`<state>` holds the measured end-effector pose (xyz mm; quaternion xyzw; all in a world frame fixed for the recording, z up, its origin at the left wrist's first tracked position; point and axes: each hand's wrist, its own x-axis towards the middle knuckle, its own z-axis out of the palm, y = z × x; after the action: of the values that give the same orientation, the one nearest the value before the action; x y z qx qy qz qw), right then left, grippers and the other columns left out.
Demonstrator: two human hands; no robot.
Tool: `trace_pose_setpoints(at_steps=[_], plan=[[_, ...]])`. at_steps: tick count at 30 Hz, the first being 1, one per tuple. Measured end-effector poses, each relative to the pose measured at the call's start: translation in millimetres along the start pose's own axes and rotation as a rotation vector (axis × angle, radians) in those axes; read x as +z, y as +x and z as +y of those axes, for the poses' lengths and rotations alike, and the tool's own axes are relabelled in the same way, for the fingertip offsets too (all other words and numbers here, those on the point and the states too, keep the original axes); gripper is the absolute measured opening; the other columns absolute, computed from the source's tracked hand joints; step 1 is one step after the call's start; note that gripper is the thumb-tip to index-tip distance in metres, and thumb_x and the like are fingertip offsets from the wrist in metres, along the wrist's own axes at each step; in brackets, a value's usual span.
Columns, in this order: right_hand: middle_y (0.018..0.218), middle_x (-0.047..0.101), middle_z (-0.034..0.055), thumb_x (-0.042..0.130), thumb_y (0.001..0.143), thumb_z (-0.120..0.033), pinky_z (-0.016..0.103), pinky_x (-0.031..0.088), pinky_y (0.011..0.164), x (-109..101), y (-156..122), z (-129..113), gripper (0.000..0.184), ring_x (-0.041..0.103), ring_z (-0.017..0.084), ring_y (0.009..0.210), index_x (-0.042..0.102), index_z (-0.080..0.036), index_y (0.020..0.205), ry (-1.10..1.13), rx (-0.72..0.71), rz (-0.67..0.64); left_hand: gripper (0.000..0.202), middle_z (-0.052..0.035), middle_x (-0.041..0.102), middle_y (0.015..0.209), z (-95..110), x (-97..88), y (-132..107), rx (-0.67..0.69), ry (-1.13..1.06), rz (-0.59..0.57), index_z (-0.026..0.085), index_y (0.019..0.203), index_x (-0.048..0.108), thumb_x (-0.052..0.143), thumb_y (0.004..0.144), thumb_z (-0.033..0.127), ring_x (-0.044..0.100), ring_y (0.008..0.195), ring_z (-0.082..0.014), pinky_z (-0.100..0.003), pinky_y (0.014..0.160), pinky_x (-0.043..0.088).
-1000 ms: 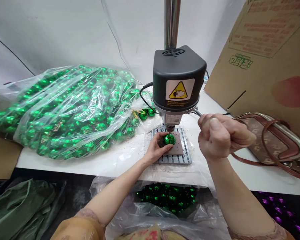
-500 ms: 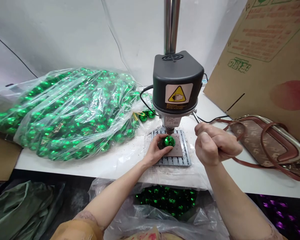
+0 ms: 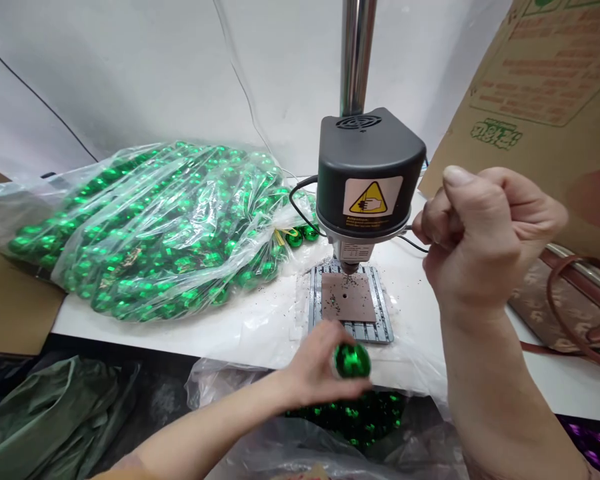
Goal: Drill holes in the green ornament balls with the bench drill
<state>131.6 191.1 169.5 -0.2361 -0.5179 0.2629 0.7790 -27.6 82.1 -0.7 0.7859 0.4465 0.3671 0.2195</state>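
Between the fingers and thumb of my left hand (image 3: 317, 367) is a shiny green ball (image 3: 353, 361), held over the table's front edge; the hand is slightly blurred. My right hand (image 3: 485, 233) is closed around the lever (image 3: 411, 229) at the right side of a black bench drill press (image 3: 370, 177). Most of the lever is hidden by the fist. Under the drill chuck (image 3: 350, 268), a brown board (image 3: 349, 299) with a small dark hole lies on the slotted metal base (image 3: 386, 331), dotted with green and dark shavings.
A clear bag of green balls (image 3: 180, 233) lies on the left of the white table (image 3: 260, 350). Below the edge, more green balls (image 3: 355, 420) sit in clear plastic. A cardboard box (image 3: 545, 87) and a brown handbag (image 3: 540, 300) stand at the right.
My left hand has drawn the green ball from under the drill toward me, past the table edge. My right fist has risen with the lever. The view has shifted slightly.
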Motion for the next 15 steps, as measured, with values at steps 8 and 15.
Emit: trace_pose_setpoints(at_steps=[8, 15], plan=[[0.041, 0.038, -0.0075, 0.059, 0.083, -0.015, 0.030, 0.024, 0.042, -1, -2, 1, 0.039, 0.032, 0.006, 0.038, 0.039, -0.020, 0.050, 0.008, -0.009, 0.004, 0.029, -0.0062, 0.067, 0.089, -40, -37.4, 18, 0.139, 0.259, -0.099, 0.019, 0.102, 0.061, 0.058, 0.092, 0.046, 0.060, 0.084, -0.0191, -0.031, 0.075, 0.046], [0.040, 0.037, -0.0077, 0.059, 0.082, -0.012, 0.030, 0.021, 0.040, 2, -2, 2, 0.040, 0.032, 0.006, 0.036, 0.038, -0.021, 0.050, 0.031, -0.044, 0.027, 0.033, -0.0181, 0.064, 0.114, -132, -77.6, 144, -0.283, 0.692, 0.007, 0.013, 0.102, 0.063, 0.052, 0.076, -0.004, 0.057, 0.111, -0.0319, -0.043, 0.093, 0.045]])
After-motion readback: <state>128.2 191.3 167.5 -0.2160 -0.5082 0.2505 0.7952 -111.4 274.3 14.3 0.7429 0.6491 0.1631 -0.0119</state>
